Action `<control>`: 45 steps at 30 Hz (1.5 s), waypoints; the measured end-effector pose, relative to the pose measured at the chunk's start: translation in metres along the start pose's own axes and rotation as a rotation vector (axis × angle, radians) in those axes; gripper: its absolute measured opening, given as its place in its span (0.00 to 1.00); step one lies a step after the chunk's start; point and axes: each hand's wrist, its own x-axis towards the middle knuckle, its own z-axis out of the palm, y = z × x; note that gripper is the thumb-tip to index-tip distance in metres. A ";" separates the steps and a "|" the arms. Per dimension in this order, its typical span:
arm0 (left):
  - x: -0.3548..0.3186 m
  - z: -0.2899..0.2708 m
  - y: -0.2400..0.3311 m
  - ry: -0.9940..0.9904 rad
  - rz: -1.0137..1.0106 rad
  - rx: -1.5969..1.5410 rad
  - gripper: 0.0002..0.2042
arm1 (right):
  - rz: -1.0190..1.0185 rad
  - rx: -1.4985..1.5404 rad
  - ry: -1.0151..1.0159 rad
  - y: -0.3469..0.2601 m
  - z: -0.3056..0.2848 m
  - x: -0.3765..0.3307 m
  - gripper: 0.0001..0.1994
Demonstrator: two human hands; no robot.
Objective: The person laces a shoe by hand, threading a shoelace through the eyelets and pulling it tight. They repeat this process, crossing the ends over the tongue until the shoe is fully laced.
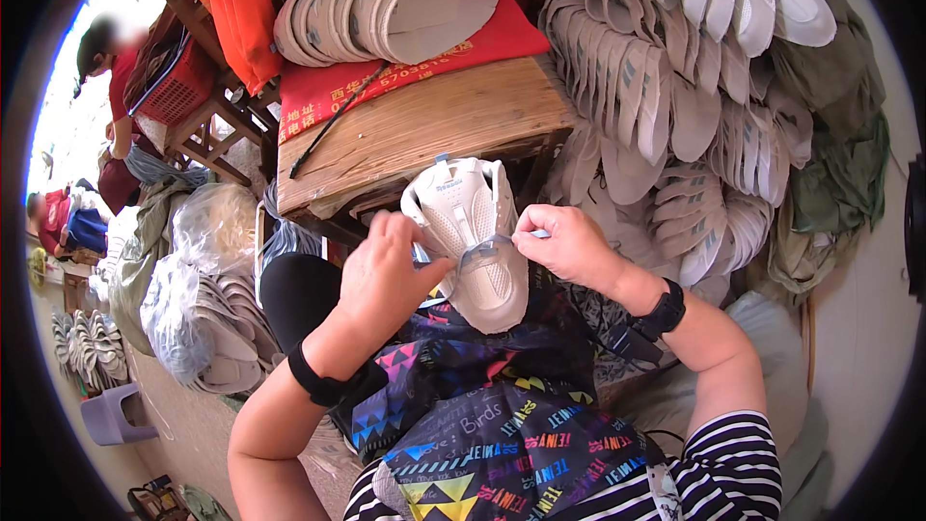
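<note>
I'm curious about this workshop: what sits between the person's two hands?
In the head view, a white mesh shoe upper lies between the left hand and the right hand; both grip its edges.

Between the left hand (386, 275) and right hand (569, 246) sits a white shoe upper (468, 232) with pale grey toe trim, above a dark apron (492, 405) patterned in multicoloured triangles and lettering, beside black-and-white striped sleeves (723, 468), below a brown wooden bench (424, 125) under red cloth (405, 68).
</note>
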 end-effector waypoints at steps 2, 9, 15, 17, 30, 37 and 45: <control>0.004 -0.008 0.006 0.149 0.166 -0.069 0.21 | 0.015 0.002 -0.009 -0.002 0.001 0.003 0.12; 0.022 -0.018 -0.013 -0.213 0.418 -0.054 0.14 | -0.019 0.197 -0.002 0.003 0.005 0.011 0.09; 0.024 -0.012 -0.013 -0.178 0.391 -0.016 0.09 | -0.030 0.197 -0.039 -0.005 0.005 0.013 0.07; 0.023 -0.006 -0.014 -0.140 0.406 0.013 0.09 | -0.054 0.163 -0.033 -0.012 0.005 0.015 0.08; 0.027 0.021 -0.019 -0.109 0.190 -0.155 0.06 | -0.463 -0.682 -0.154 -0.052 -0.003 0.030 0.06; 0.014 0.029 -0.005 0.105 0.045 -0.321 0.05 | -0.488 -0.768 -0.124 -0.052 -0.006 0.024 0.05; 0.036 0.009 0.010 -0.102 -0.409 -1.067 0.09 | -0.726 -0.854 -0.155 -0.053 -0.026 0.037 0.17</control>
